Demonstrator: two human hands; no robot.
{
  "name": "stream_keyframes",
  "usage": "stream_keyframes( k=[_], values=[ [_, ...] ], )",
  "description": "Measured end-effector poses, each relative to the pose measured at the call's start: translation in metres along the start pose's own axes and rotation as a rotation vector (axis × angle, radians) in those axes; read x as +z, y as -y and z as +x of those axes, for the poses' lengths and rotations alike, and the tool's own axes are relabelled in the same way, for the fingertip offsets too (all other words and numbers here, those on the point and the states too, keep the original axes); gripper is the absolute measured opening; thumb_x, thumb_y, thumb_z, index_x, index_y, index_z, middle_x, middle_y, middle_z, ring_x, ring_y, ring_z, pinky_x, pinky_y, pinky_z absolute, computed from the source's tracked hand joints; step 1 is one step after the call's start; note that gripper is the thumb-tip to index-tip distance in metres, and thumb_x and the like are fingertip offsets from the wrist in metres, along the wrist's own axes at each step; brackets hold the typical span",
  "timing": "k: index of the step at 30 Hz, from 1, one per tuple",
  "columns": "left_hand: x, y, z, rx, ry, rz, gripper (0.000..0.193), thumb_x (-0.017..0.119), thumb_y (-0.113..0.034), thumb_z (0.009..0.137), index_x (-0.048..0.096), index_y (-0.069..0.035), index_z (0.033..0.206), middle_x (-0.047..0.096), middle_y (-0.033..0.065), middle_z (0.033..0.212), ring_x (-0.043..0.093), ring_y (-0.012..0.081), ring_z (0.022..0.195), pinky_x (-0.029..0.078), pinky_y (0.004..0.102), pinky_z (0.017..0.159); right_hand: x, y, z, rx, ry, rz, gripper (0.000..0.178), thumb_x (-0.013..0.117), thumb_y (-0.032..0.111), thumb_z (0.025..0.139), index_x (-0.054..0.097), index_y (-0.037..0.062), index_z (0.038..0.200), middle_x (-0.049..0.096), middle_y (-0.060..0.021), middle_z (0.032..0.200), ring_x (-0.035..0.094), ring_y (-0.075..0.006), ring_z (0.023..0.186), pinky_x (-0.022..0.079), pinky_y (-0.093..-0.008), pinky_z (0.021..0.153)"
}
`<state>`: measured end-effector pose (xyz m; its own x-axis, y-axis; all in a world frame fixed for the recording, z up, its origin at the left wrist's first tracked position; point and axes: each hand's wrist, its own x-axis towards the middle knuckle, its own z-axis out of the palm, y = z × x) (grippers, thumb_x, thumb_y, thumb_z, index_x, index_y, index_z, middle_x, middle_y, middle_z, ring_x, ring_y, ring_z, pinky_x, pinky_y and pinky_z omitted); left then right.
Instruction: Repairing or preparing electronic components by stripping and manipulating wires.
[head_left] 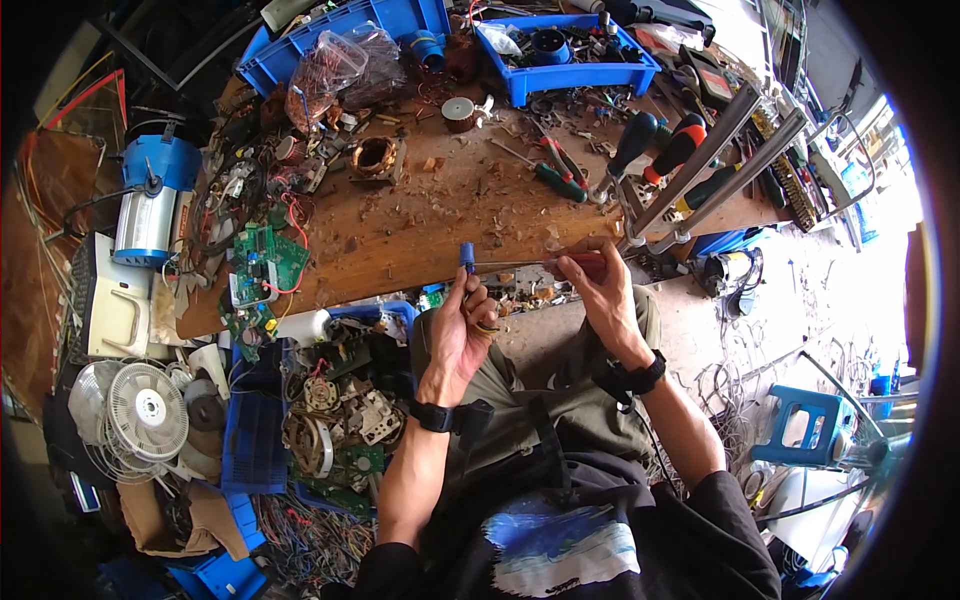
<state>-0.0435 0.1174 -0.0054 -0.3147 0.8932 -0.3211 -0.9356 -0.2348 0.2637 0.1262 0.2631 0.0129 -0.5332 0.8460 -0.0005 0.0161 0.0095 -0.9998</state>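
Held above the lap, near the wooden surface (pixel 420 230): small blue plug (pixel 467 256) pinched in left hand (pixel 462 325), likely light, hard, easily dropped. Screwdriver (pixel 540 265) clasped at red handle by right hand (pixel 600 290); stiff, probably best held there.

I see a wooden surface (pixel 430 225) strewn with screwdrivers (pixel 555 178), a green circuit board (pixel 265 262), blue bins (pixel 565 72) of parts, a blue motor (pixel 155 195) and a white fan (pixel 145 410) on the left.
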Motion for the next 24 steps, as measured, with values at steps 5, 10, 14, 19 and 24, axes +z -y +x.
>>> stream_keyframes(
  k=[5,10,14,19,24],
  values=[
    [0.001,0.005,0.001,0.057,-0.083,0.054,0.026,0.054,-0.029,0.109,0.053,-0.007,0.096,0.033,-0.0045,0.073,0.037,0.0066,0.058,0.053,0.0213,0.059,-0.001,0.010,0.001,-0.082,0.028,-0.003,0.032,0.074,0.019,0.097,0.057,-0.0006,0.116,0.074,-0.0135,0.103,0.072,-0.0169,0.094,0.057,-0.0305,0.082],
    [0.003,0.008,0.002,0.103,-0.101,0.065,0.024,0.058,-0.028,0.107,0.055,-0.007,0.096,0.036,-0.0046,0.072,0.037,0.0062,0.059,0.049,0.0205,0.056,0.003,0.028,0.003,-0.113,0.005,-0.021,0.027,0.074,0.017,0.097,0.060,-0.0026,0.110,0.075,-0.0127,0.098,0.073,-0.0160,0.089,0.058,-0.0295,0.079],
    [0.006,0.007,0.002,0.093,-0.108,0.073,0.023,0.059,-0.028,0.107,0.056,-0.008,0.096,0.036,-0.0050,0.070,0.036,0.0060,0.058,0.041,0.0199,0.053,0.006,0.046,0.001,-0.012,0.010,-0.104,0.024,0.074,0.017,0.097,0.063,-0.0038,0.103,0.076,-0.0106,0.088,0.073,-0.0142,0.078,0.057,-0.0273,0.070],
    [0.007,0.003,0.001,0.084,-0.192,0.085,0.022,0.061,-0.027,0.106,0.055,-0.009,0.094,0.034,-0.0058,0.068,0.032,0.0050,0.056,0.032,0.0198,0.049,0.004,0.061,0.001,0.166,0.071,-0.215,0.023,0.074,0.017,0.097,0.063,-0.0036,0.099,0.077,-0.0108,0.088,0.073,-0.0129,0.076,0.057,-0.0255,0.066],
    [0.003,-0.006,0.003,0.037,-0.142,0.134,0.028,0.069,-0.031,0.102,0.053,-0.014,0.085,0.036,-0.0078,0.067,0.029,0.0047,0.053,0.029,0.0207,0.048,0.002,0.056,0.009,-0.201,0.182,-0.248,0.023,0.074,0.017,0.097,0.060,-0.0022,0.097,0.076,-0.0108,0.089,0.073,-0.0134,0.082,0.057,-0.0275,0.074]
  ],
)
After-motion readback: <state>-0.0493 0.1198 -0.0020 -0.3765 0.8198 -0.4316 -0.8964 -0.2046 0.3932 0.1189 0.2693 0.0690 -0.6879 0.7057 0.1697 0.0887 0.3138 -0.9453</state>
